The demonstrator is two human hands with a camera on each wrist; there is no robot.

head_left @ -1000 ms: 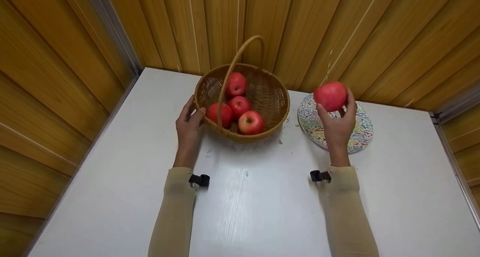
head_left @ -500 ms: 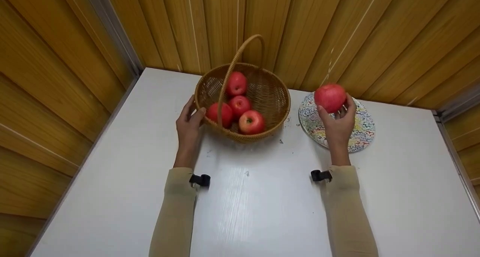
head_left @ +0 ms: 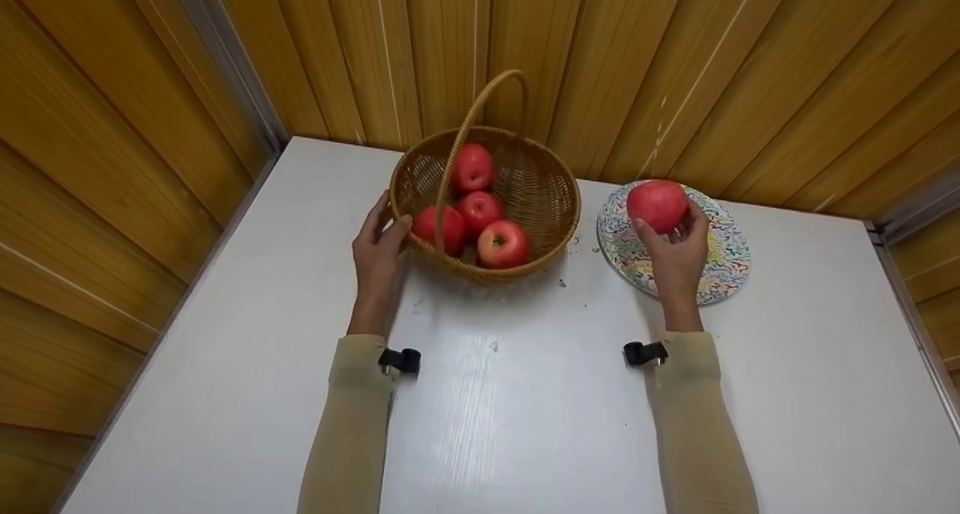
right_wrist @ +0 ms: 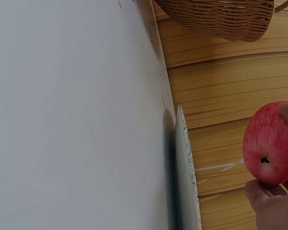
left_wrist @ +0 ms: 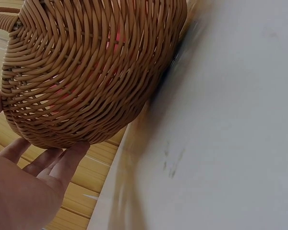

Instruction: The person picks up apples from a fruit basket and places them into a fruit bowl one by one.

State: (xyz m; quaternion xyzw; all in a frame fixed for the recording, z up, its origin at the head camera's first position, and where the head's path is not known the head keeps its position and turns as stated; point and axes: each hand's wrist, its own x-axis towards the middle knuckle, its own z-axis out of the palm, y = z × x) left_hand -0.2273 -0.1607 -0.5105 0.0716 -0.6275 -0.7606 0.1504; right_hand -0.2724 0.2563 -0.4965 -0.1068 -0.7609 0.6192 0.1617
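Note:
In the head view, my right hand (head_left: 681, 263) grips a red apple (head_left: 657, 205) between thumb and fingers above a round plate (head_left: 724, 270) with a multicoloured squiggle pattern. The right wrist view shows this apple (right_wrist: 269, 143) apart from the plate (right_wrist: 186, 177), its small dark hollow facing the camera. At the left, my left hand (head_left: 377, 255) holds the side of a brown wicker basket (head_left: 551, 199), thumb at the rim. Its fingertips (left_wrist: 79, 148) touch the outer weave in the left wrist view. Several red apples (head_left: 502, 244) lie inside the basket, mostly towards its left.
An arched handle (head_left: 480, 112) rises over the basket. Behind the white table (head_left: 510, 394) stands a wood-plank wall (head_left: 600, 71), close to both basket and plate. Small dark marks (head_left: 562, 283) dot the tabletop between them.
My right hand has lowered the apple slightly towards the plate, so more of the plate's back edge shows. The left hand and the basket have stayed in place.

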